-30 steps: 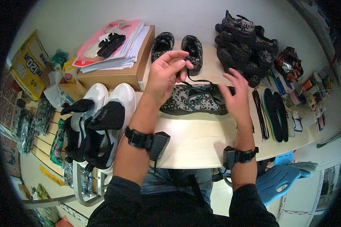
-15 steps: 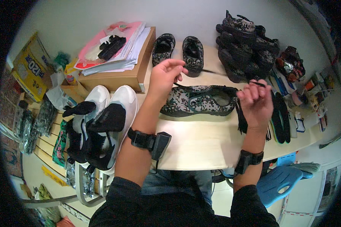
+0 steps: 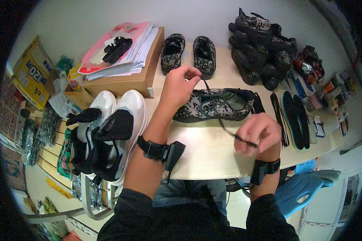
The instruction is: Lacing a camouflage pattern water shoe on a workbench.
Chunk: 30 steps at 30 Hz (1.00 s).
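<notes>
A digital-camouflage shoe (image 3: 195,109) lies on the table in front of me, its toe to the left and its opening to the right. My left hand (image 3: 180,87) is above the shoe's toe end, thumb and forefinger pinched on a black shoelace (image 3: 225,130). Nearer to me and right of the shoe, my right hand (image 3: 263,130), a little blurred, is closed on another stretch of lace. That stretch runs down from the shoe's eyelets. Black straps with small boxes circle both forearms.
Two matching camouflage shoes (image 3: 204,54) stand behind, beside a pile of dark shoes (image 3: 261,50). Black insoles (image 3: 295,120) and spare laces (image 3: 278,120) lie right. White-and-black sneakers (image 3: 134,105) and a cardboard box (image 3: 147,68) with papers are left.
My right hand has come down toward me, drawing lace across the shoe's near side. The left hand has shifted slightly right, still at the toe end.
</notes>
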Tool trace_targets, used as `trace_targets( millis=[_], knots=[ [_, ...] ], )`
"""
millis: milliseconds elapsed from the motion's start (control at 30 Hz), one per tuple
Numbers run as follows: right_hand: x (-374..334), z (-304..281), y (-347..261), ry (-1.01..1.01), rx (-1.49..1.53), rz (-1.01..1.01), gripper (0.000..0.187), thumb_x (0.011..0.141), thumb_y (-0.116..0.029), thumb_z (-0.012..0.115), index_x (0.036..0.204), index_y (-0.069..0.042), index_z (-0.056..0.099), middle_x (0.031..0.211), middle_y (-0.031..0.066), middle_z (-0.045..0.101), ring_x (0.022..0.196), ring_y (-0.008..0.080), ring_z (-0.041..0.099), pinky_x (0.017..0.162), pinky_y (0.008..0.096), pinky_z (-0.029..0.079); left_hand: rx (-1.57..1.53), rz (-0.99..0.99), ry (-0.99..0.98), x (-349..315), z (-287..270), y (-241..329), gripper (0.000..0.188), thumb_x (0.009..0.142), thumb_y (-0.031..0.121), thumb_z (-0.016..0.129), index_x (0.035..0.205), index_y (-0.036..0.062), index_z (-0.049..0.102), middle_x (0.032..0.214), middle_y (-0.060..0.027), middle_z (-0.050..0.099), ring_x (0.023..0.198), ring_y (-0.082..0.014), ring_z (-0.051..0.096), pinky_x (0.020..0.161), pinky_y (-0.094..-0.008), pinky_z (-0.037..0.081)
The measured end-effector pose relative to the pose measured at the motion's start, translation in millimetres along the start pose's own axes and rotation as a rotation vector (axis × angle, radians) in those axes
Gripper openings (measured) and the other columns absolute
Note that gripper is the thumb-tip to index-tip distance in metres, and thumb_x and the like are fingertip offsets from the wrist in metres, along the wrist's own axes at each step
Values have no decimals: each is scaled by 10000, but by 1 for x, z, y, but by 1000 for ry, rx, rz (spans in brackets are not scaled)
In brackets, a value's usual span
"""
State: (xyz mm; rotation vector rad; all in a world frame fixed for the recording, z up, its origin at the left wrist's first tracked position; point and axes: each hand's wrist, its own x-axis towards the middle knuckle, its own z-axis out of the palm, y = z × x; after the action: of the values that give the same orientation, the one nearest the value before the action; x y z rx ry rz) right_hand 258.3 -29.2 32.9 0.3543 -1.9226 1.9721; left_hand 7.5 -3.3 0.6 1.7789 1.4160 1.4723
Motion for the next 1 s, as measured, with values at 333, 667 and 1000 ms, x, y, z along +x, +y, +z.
trace_targets(
  millis=[333,667,1000],
  knots=[
    [15,8,5,114,-154,551,195,841,-118,648,904,67,661,766,106,653,565,134,586,538,241,461,-474,-76,12,-1,-9,23,147,835,121,658,925,6,663,824,-26,653,741,-79,573,687,-228,453],
    [20,10,15,248,-253,579,208,882,-142,604,949,47,660,711,80,631,538,131,567,512,256,450,-625,-63,-178,-1,-9,19,138,857,153,637,885,18,652,845,-34,648,805,-98,579,755,-243,447],
    [35,11,42,649,-178,378,290,898,-76,549,1155,17,452,851,97,613,727,164,616,706,296,501,-606,-147,-413,-3,-2,16,223,907,213,545,816,18,604,826,-17,610,807,-101,548,789,-255,420]
  ],
)
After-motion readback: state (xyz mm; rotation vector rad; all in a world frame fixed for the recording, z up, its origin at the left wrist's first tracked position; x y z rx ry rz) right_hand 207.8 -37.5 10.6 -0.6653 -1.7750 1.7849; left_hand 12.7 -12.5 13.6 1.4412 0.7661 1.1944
